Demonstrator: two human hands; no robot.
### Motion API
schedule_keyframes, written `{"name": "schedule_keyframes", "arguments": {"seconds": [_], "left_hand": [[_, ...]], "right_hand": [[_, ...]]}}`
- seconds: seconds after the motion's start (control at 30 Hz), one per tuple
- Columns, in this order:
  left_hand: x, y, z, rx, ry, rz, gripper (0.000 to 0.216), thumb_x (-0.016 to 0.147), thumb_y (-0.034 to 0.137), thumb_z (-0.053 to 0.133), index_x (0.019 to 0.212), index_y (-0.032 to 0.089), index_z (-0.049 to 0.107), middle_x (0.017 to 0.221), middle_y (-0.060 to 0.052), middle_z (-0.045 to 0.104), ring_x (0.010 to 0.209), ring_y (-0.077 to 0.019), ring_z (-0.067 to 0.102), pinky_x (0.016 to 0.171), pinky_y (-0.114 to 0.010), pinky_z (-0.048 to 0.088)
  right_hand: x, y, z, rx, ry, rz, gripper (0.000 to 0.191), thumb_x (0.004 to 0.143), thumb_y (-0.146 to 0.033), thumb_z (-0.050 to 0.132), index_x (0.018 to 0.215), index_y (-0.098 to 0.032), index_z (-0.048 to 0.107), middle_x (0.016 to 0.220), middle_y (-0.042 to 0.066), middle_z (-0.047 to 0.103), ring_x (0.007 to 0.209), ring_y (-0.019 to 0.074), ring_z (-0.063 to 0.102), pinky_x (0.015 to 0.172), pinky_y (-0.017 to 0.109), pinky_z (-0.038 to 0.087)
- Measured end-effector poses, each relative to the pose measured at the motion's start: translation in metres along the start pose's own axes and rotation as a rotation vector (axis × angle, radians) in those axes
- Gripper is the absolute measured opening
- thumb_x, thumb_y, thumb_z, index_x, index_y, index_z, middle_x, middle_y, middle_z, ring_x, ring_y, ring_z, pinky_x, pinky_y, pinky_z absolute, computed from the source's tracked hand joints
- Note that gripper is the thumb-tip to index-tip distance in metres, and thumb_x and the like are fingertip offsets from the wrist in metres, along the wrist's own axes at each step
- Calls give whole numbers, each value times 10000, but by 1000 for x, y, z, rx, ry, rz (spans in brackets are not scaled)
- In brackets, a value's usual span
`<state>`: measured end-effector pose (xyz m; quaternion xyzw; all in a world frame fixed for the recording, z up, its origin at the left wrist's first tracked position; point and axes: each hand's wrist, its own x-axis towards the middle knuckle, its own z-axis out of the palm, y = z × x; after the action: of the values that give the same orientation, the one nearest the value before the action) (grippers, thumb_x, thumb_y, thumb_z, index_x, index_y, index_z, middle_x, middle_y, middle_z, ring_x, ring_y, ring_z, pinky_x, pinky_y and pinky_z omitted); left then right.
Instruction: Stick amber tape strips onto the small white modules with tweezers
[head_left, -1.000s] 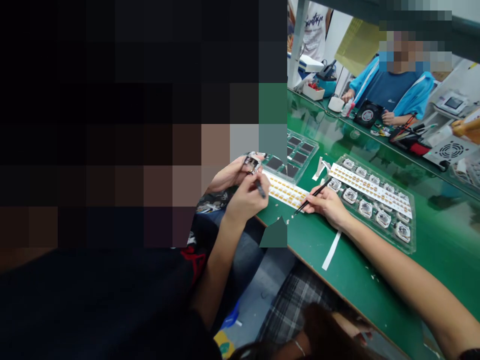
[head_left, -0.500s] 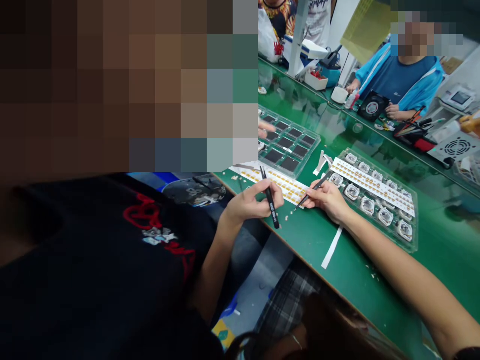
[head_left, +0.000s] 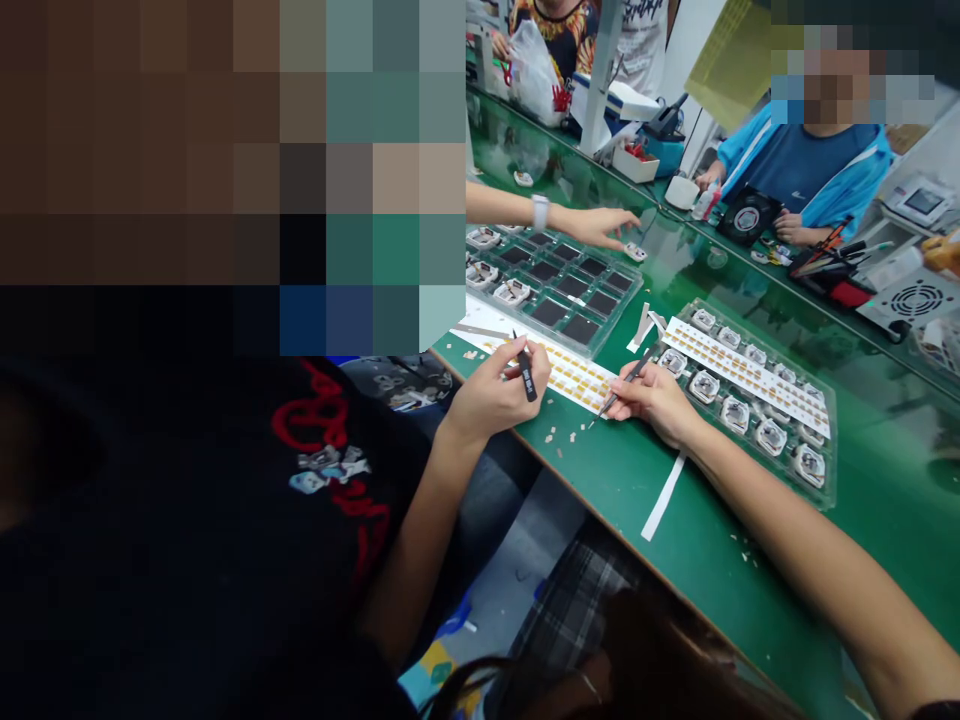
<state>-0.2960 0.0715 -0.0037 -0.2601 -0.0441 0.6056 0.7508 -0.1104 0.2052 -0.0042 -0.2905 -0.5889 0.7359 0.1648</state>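
Note:
My left hand [head_left: 491, 392] is closed around black tweezers [head_left: 526, 378], whose thin end points up and away. My right hand [head_left: 649, 398] pinches a second pair of dark tweezers [head_left: 637, 365], with their tips angled down left near the table. Its fingers are at the right end of a white sheet with rows of yellow pieces [head_left: 576, 372]. Just below the sheet, several tiny pale scraps [head_left: 551, 437] lie on the green table [head_left: 600, 480]. Whether either pair of tweezers grips anything is too small to tell.
A clear tray [head_left: 637, 285] with black squares and white parts lies beyond the sheet. Right of my hand, another tray [head_left: 831, 480] holds white parts under a second sheet [head_left: 750, 372]. A co-worker's hand [head_left: 604, 225] reaches across. A white strip [head_left: 664, 500] lies near my forearm.
My left hand has shifted slightly left with its tweezers, uncovering more scraps. A co-worker's arm with a wristband has reached in over the far tray. My right hand stays almost still.

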Motion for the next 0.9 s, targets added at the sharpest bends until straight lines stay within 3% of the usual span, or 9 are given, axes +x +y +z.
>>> {"name": "schedule_keyframes", "arguments": {"seconds": [0.27, 0.5, 0.77, 0.9], "left_hand": [[-1, -9, 4, 68, 10, 118, 206, 973, 187, 378, 855, 125, 535, 690, -39, 643, 624, -54, 673, 566, -37, 500], [1, -12, 2, 69, 11, 69, 252, 1002, 228, 338, 890, 116, 535, 688, -60, 650, 624, -69, 672, 539, -44, 503], [4, -13, 2, 275, 18, 163, 279, 1004, 133, 274, 883, 131, 526, 717, -29, 621, 662, -34, 659, 580, -17, 480], [10, -14, 4, 600, -37, 323, 396, 1013, 99, 201, 791, 153, 525, 690, 0, 546, 634, -9, 615, 619, 3, 455]], "right_hand": [[-2, 3, -1, 13, -12, -38, 482, 562, -374, 901, 788, -166, 530, 577, 29, 703, 543, 164, 707, 523, 184, 596], [-2, 7, -5, 15, -2, -51, 501, 565, -414, 890, 802, -170, 523, 567, 34, 696, 511, 164, 694, 490, 181, 583], [-1, 12, -4, -11, -2, -89, 532, 564, -456, 883, 821, -180, 509, 599, 18, 701, 558, 185, 716, 526, 212, 605], [-3, 12, -2, -28, 11, -127, 531, 570, -471, 876, 818, -186, 502, 594, -4, 697, 540, 169, 708, 511, 205, 599]]}}
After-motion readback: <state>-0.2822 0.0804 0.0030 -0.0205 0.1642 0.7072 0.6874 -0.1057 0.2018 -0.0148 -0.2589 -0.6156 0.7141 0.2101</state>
